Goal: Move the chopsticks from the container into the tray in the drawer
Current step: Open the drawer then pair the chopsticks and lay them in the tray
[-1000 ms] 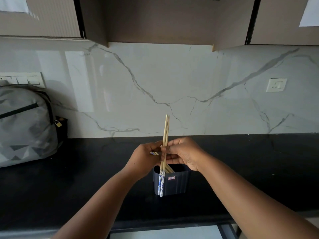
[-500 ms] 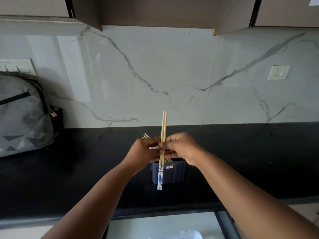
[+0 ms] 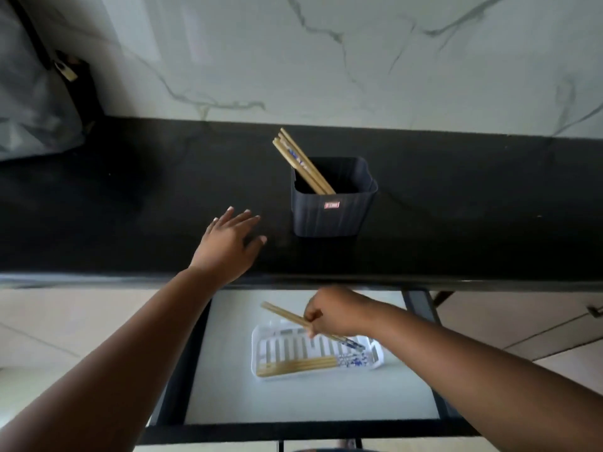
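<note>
Wooden chopsticks (image 3: 287, 317) over slatted tray (image 3: 280, 347).

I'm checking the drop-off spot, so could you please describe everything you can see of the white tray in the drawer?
The white tray looks like plastic, rectangular with rounded corners, a low rim and a slotted floor. It lies flat on the pale floor of the open drawer, below the counter edge. Several chopsticks lie along its near side, blue-patterned ends to the right. The right hand holds another pair slanted over it.
</note>
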